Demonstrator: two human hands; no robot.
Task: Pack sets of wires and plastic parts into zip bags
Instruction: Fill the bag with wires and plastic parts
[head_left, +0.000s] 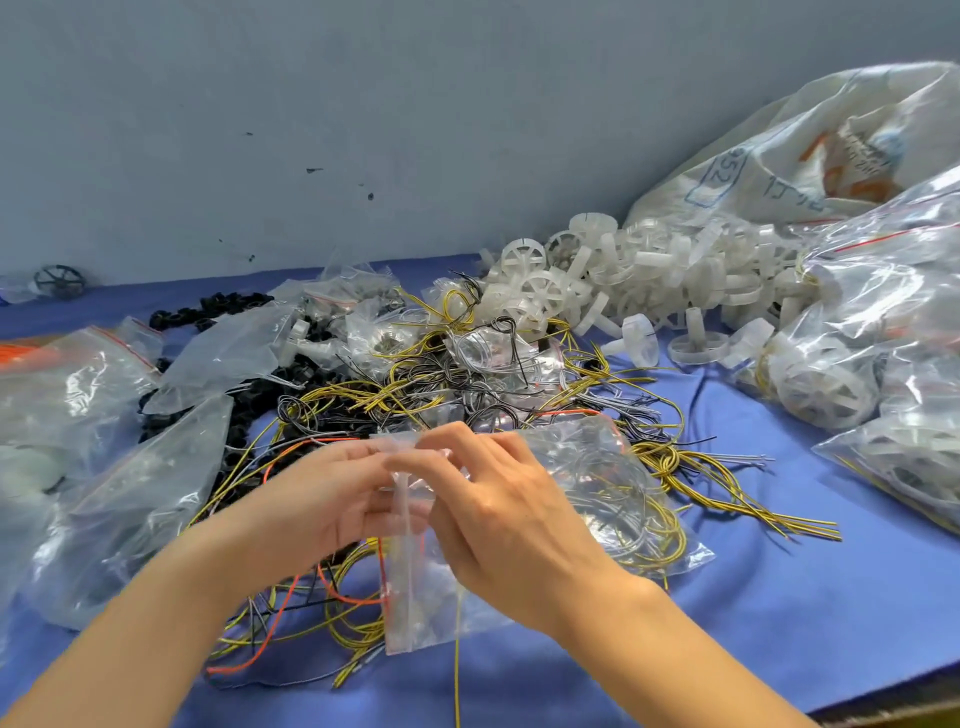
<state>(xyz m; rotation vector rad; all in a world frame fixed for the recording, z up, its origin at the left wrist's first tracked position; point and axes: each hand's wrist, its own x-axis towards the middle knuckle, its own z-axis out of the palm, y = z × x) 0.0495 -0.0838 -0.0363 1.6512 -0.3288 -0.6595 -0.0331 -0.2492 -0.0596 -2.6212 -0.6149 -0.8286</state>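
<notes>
Two bare hands pinch the mouth of a clear zip bag (613, 499) at the near middle of a blue-covered table (779, 639), the left hand (322, 504) and right hand (509, 514) meeting fingertip to fingertip on the top end of its sealing strip. Both hands have fingers curled on the plastic; neither is spread. The strip runs down towards the viewer between the wrists, and the bag's body spreads to the right, partly hidden by the right hand, with coils of yellow and grey wire showing through it. Whether the strip is pressed closed cannot be told. Just beyond the hands lies a tangled heap of loose wires (415, 384), yellow, black, grey and orange, spilling under the bag and towards the table's near edge. Small black plastic parts (218, 306) are mixed in at the heap's left, where slack clear bags (130, 493) lie. Behind the heap on the right, white plastic wheels (649, 280) are piled against a pale woven sack (810, 156), and filled zip bags (883, 322) stack up at the right edge. A blue-grey wall (363, 104) stands behind the table
</notes>
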